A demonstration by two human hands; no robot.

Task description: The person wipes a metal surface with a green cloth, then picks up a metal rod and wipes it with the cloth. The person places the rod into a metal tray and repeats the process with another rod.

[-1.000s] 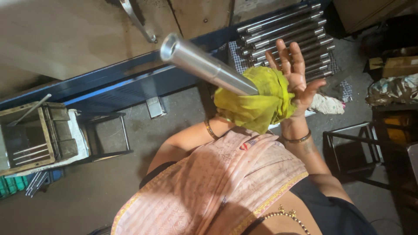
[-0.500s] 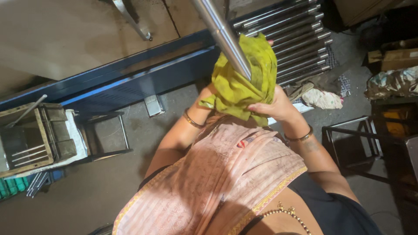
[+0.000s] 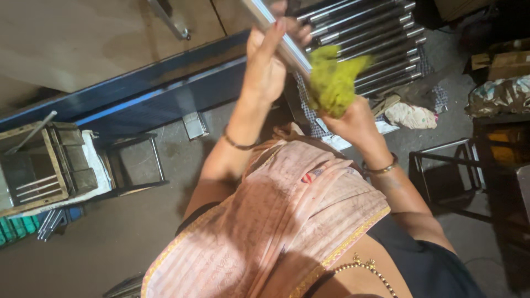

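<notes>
Gripping a long shiny steel rod [image 3: 276,33] with the left hand [image 3: 268,63] closed round it, right hand [image 3: 353,118] just beside, clenched on a crumpled yellow-green cloth [image 3: 331,80] touching the rod, stacked steel rods [image 3: 375,38] beyond both hands

Metal workshop: stacked steel rods [image 3: 364,38], blue workbench [image 3: 138,94], concrete floor [image 3: 83,254].

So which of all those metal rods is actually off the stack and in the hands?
The shiny rod slanting across the top, apart from the stacked rods behind. The left hand grips it, and the right hand presses a yellow-green cloth around it.
</notes>
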